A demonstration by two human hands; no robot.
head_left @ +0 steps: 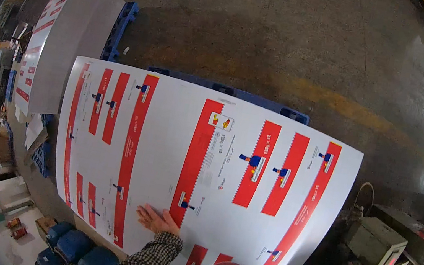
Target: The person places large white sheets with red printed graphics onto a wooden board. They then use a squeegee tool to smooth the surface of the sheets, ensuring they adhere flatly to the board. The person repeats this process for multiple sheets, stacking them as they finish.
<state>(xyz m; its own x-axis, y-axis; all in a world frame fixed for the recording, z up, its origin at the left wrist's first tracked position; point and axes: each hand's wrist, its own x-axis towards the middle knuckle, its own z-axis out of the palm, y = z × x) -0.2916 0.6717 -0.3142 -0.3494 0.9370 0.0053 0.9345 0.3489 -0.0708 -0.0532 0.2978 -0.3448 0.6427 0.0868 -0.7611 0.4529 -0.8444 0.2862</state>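
My left hand [159, 221] lies flat and palm down on a large printed sheet [168, 125]. Its fingers are spread and hold nothing. The sheet is white, with red bands and small blue-and-yellow figures, and it tops a broad stack near the lower middle. A black-and-white checked sleeve [151, 257] covers my left forearm. My right hand does not show.
Under the stack's far edge a blue pallet [293, 114] sticks out. Another tall stack of similar sheets [80, 32] stands at the far left. Grey metal boxes [375, 244] are at right; blue containers [74, 246] sit at lower left.
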